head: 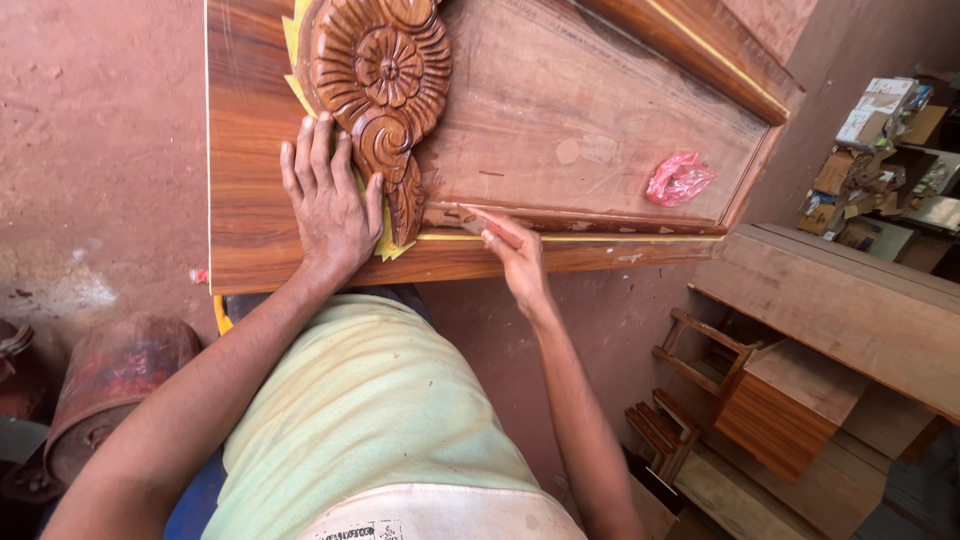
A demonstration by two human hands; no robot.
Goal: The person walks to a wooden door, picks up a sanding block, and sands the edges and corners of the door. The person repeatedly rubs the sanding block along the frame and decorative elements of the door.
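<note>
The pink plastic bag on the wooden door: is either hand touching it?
No: the pink plastic bag lies apart from both the left hand and the right hand.

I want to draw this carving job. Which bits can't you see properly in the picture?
All from the head view:
- The carved flower: its top is cut off by the picture's upper edge.
- The wooden door panel: its far end runs out of the frame.
- The right hand: whatever its fingers pinch against the moulding is too small to tell.
- The left hand covers the yellow paper beneath.
- The boxes on the shelf: too small and blurred.
</note>
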